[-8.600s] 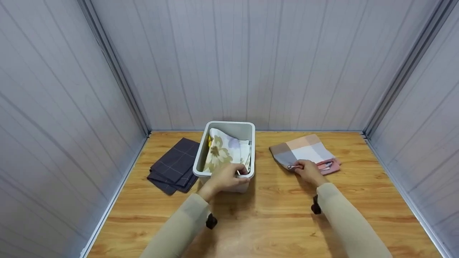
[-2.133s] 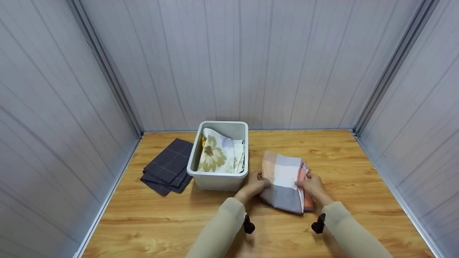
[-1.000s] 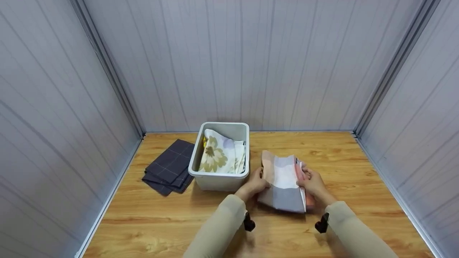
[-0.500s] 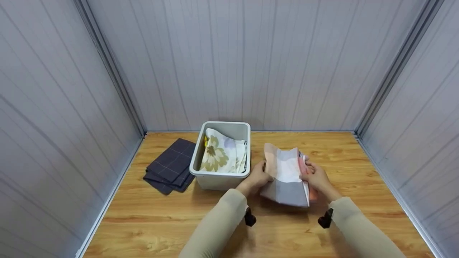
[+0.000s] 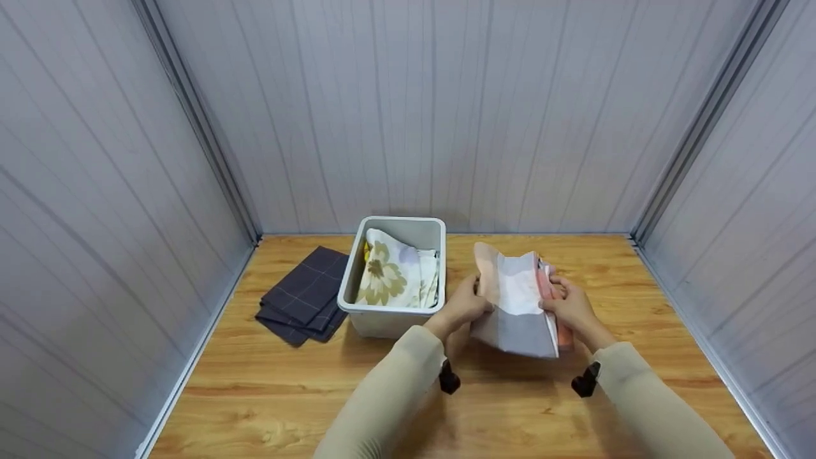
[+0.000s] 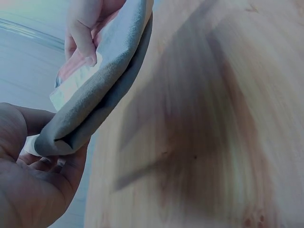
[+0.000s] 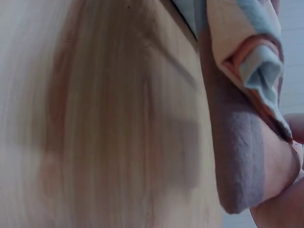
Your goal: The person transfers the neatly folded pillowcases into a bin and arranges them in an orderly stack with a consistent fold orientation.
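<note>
Between both hands is a folded checked cloth (image 5: 517, 293) in peach, white, grey and coral, raised above the wooden tabletop. My left hand (image 5: 467, 302) pinches its left edge, thumb on top and fingers beneath. On the opposite edge, my right hand (image 5: 571, 311) grips the coral folds with the thumb over the top. The left wrist view shows the doubled grey fold of the cloth (image 6: 102, 90) between left thumb and fingers. Layered, rolled edges of the cloth (image 7: 237, 156) face the right wrist camera, where only part of the right hand (image 7: 285, 199) shows.
Left of the cloth stands a pale grey plastic bin (image 5: 395, 322) holding a folded floral cloth (image 5: 389, 271) and other fabric. Dark checked folded cloths (image 5: 305, 294) lie stacked beside the bin. Panelled walls (image 5: 408, 115) enclose the wooden table (image 5: 255, 395) at the back and sides.
The checked cloth, earlier flat at the right with the left hand at the bin's rim, came nearer and is now in both hands. Over the last second, it has risen and moved slightly back and right.
</note>
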A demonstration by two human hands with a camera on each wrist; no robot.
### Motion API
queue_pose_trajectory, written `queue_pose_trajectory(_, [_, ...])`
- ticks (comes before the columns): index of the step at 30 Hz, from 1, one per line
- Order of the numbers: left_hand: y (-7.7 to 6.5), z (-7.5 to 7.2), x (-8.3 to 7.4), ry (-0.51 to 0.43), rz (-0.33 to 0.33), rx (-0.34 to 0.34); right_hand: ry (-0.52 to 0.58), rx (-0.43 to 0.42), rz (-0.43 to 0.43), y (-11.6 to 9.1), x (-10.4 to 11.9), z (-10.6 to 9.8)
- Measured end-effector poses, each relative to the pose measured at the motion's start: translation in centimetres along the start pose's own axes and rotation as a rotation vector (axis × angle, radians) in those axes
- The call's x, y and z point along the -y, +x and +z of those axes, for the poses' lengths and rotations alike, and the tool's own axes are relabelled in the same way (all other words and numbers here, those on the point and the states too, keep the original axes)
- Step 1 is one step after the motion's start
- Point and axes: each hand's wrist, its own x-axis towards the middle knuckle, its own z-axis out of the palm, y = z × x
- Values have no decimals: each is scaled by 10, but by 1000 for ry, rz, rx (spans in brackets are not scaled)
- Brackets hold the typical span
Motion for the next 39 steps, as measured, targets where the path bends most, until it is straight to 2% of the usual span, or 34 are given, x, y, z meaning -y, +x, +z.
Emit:
queue_pose_trajectory(7, [3,-5,-18,13,13,8,12,-4,-48,4,12,-6])
queue_pose_trajectory(17, [7,-18,-37,29,-2,1,-7,0,-20,7,35,-14])
queue_pose_trajectory(30, [8,-40,-50,0,-4,18,41,-12,-92,5,57,-11])
queue_pose_trajectory(39, [3,-57,-57,9,39,21,90,10,-117,6,71,-6])
